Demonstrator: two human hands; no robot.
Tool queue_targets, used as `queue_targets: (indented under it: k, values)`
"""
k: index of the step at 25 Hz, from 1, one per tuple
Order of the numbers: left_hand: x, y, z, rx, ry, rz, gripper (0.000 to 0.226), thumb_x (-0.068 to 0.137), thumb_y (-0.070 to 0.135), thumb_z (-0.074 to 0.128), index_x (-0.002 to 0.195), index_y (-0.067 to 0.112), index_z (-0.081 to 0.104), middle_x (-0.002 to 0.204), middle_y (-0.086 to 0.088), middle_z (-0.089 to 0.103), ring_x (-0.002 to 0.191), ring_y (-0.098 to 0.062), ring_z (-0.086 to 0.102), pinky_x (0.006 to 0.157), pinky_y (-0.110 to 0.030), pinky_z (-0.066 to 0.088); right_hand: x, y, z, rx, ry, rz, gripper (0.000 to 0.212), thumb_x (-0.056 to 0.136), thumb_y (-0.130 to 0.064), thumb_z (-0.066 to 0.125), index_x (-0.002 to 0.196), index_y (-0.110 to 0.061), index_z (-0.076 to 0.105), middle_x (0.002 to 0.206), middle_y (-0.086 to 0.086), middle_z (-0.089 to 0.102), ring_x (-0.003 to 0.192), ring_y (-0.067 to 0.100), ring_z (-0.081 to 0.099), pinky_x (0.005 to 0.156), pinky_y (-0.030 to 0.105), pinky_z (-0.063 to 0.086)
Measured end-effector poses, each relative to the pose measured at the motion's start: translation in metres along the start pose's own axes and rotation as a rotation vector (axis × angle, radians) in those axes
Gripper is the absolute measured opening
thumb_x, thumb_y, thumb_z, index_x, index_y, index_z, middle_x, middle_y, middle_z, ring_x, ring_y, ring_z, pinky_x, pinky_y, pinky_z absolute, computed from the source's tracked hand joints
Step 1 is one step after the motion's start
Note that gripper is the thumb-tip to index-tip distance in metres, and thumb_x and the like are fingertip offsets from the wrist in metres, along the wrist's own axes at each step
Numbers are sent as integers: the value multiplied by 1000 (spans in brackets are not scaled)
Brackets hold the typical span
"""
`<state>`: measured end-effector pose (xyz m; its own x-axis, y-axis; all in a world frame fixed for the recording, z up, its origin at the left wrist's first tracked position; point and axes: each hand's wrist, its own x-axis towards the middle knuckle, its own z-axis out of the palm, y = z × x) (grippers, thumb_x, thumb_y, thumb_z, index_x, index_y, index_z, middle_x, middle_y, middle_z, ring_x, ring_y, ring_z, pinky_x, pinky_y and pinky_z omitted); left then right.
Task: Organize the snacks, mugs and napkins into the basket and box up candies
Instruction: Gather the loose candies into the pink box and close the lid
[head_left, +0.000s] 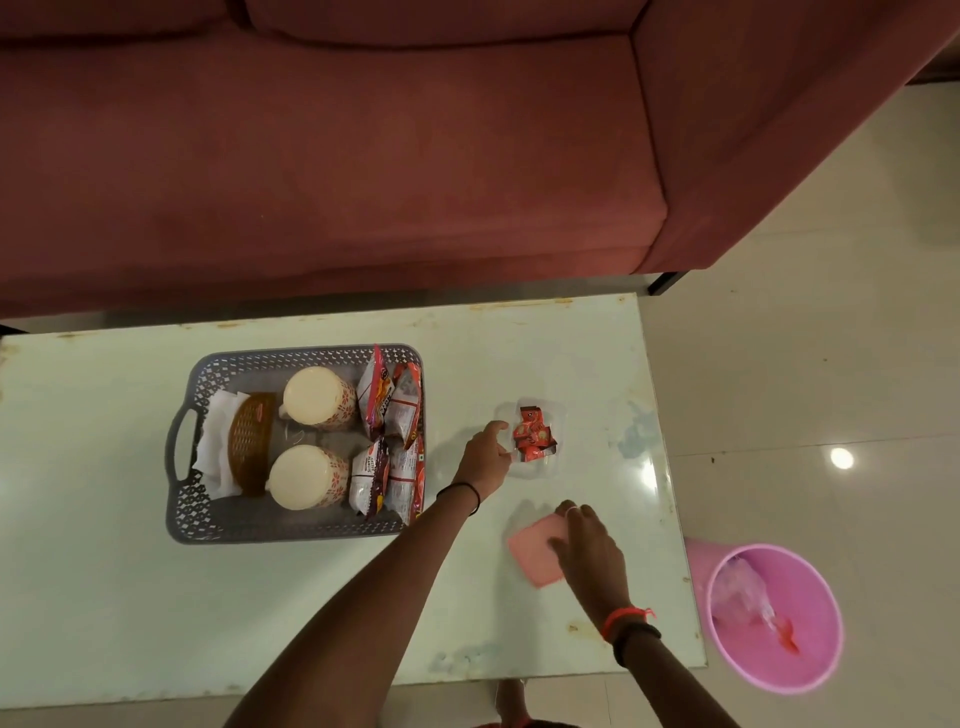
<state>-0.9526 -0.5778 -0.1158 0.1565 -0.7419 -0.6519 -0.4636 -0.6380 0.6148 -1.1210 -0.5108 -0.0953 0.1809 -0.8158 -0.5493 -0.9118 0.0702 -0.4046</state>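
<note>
A grey plastic basket (208, 525) sits on the table and holds two cream mugs (318, 396), white napkins (212, 447), a brown woven holder (250, 447) and several snack packets (390, 415). To its right stands a clear box (550, 470) with red wrapped candies (532, 436) inside. My left hand (483, 460) touches the box's left edge, fingers curled at its rim. My right hand (589, 545) rests on a pink lid (532, 553) lying flat nearer to me.
The pale glass table (104, 597) ends just right of the box. A pink waste bin (810, 660) with wrappers inside stands on the floor at the right. A maroon sofa (363, 156) runs along the far side.
</note>
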Motion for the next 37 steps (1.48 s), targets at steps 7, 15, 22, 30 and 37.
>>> queue_targets:
  k: [7, 15, 22, 30, 37]
  values:
    - [-18, -6, 3, -29, -13, 7, 66, 87, 5, 55, 144, 20, 25, 78, -6, 57, 76, -17, 54, 76, -23, 44, 23, -2, -64, 362, 378, 9, 30, 90, -3, 52, 114, -15, 66, 107, 3, 74, 76, 17, 67, 71, 25, 52]
    - [-20, -3, 2, 1, -44, -6, 67, 90, 5, 50, 147, 21, 19, 88, -11, 61, 81, -17, 56, 75, -24, 44, 47, -30, -20, -185, 222, -412, 46, 91, 5, 48, 135, -10, 50, 146, 15, 43, 140, 32, 33, 117, 46, 27]
    - [-18, -4, 1, 37, -54, 1, 62, 93, 8, 48, 147, 21, 19, 109, -18, 64, 87, -18, 57, 85, -30, 48, 42, -30, -1, -292, 280, -400, 55, 73, 3, 70, 123, -16, 60, 129, 17, 60, 121, 35, 56, 98, 47, 50]
    - [-15, 1, 0, 24, -38, 26, 56, 95, 17, 44, 145, 25, 20, 128, -18, 53, 104, -22, 56, 92, -34, 48, 46, -27, -8, -224, 215, -413, 46, 80, -6, 64, 126, -14, 58, 133, 17, 55, 124, 34, 52, 103, 49, 45]
    - [-11, 2, -3, 820, 60, 443, 83, 82, 36, 64, 146, 10, 18, 159, -4, 8, 146, -20, 14, 119, -41, 10, 87, -30, -33, 342, 163, 1, 47, 95, -1, 35, 141, -7, 37, 147, 10, 38, 135, 26, 36, 109, 38, 39]
